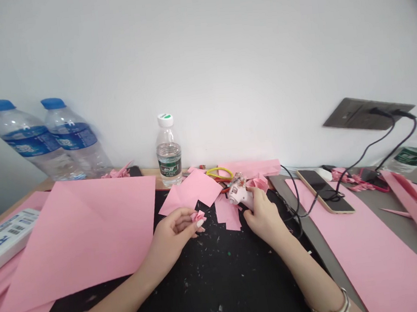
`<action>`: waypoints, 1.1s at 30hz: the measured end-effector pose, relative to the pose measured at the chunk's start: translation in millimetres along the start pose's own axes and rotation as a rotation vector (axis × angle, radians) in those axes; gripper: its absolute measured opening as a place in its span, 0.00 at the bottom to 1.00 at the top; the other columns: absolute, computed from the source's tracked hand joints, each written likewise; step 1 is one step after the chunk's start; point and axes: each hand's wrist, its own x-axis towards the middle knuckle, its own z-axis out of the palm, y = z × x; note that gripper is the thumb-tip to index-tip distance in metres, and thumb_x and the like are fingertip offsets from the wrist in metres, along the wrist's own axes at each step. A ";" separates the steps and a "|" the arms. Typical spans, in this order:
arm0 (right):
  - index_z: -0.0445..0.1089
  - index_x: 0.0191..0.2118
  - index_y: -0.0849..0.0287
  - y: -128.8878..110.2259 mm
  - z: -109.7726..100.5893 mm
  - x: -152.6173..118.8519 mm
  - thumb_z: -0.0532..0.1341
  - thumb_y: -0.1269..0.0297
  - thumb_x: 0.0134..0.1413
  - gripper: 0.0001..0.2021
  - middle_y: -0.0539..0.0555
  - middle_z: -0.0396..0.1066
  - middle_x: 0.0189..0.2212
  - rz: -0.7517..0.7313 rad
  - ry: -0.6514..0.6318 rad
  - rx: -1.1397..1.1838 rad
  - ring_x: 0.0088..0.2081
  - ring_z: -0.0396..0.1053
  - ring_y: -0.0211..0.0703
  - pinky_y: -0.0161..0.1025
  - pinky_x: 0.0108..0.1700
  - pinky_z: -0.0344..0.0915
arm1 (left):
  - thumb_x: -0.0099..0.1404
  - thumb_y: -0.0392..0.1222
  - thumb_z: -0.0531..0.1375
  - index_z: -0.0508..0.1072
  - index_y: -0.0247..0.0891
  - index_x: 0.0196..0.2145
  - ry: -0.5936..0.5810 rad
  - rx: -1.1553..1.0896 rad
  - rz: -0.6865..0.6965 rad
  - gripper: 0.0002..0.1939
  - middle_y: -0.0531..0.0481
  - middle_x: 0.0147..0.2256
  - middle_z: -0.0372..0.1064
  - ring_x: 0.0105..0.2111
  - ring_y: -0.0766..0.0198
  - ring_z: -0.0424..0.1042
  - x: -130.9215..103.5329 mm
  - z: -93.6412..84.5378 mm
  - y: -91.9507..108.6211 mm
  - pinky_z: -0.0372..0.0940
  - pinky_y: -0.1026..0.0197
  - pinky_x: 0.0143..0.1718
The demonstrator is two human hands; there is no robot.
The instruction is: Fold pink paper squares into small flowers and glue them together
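My left hand (174, 231) pinches a small folded pink paper flower (198, 217) between thumb and fingertips, just above the black mat (214, 279). My right hand (261, 213) is wrapped around the handle of a white glue gun (239, 192), whose body points up and left toward small pink paper squares (191, 190). A black cord (291, 202) runs from the gun past my right wrist. The two hands are about a hand's width apart.
A large pink sheet (82, 233) lies left, and a long pink strip (367, 248) lies right. Two big water bottles (43, 138) and a small one (168, 152) stand at the wall. A phone (326, 191) charges from a wall socket (366, 113). A white box (1, 240) sits far left.
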 end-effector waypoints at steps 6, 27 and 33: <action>0.58 0.49 0.66 -7.0 -1.7 -4.0 0.51 0.72 0.45 0.21 0.66 0.64 0.45 0.119 -0.048 -0.140 0.43 0.66 0.57 0.49 0.39 0.61 | 0.56 0.43 0.62 0.71 0.37 0.36 -0.005 0.004 0.004 0.11 0.48 0.34 0.74 0.32 0.60 0.75 0.5 0.3 -0.8 0.68 0.62 0.32; 0.68 0.32 0.60 -51.4 11.4 -34.4 0.55 0.71 0.57 0.06 0.50 0.67 0.22 -0.270 -0.211 0.768 0.23 0.63 0.36 0.33 0.27 0.59 | 0.55 0.40 0.64 0.73 0.37 0.35 -0.134 -0.003 -0.093 0.09 0.50 0.34 0.74 0.33 0.61 0.76 -6.6 5.6 2.0 0.69 0.62 0.32; 0.67 0.31 0.61 -50.9 11.3 -34.6 0.54 0.74 0.56 0.06 0.48 0.64 0.19 -0.256 -0.182 0.796 0.20 0.60 0.34 0.31 0.24 0.57 | 0.55 0.40 0.64 0.74 0.37 0.34 -0.168 0.010 -0.089 0.08 0.52 0.33 0.73 0.33 0.62 0.75 -6.3 5.7 2.3 0.69 0.64 0.34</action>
